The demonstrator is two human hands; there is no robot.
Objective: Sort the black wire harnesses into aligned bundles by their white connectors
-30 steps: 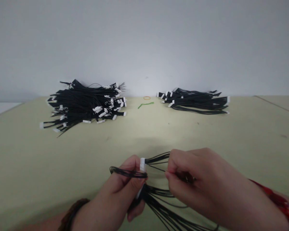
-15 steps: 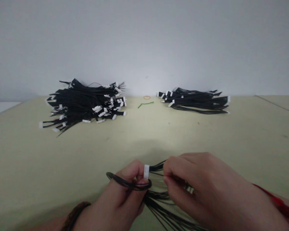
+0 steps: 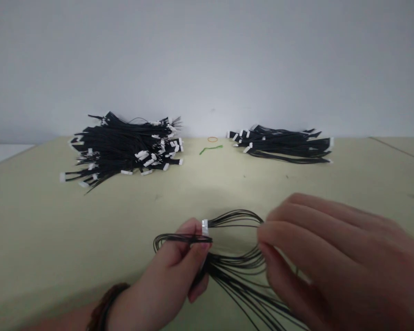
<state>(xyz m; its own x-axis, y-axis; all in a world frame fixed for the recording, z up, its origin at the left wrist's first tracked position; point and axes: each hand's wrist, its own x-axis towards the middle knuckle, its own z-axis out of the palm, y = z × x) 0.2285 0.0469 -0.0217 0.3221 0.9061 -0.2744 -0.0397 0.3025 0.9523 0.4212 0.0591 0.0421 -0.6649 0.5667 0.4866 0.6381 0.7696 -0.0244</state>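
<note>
Head view: left hand pinches the wire bundle; right hand has opened and moved off it.

The left hand (image 3: 169, 262) grips the white connector (image 3: 204, 227) and its black wires (image 3: 234, 271), which fan out right of that hand. The right hand (image 3: 338, 257), blurred and spread wide, now sits further right, its fingertips (image 3: 262, 236) just beside the wires. Beyond both hands, on the table (image 3: 55, 230), lie a larger cable pile (image 3: 124, 151) and a smaller cable pile (image 3: 283, 145).
</note>
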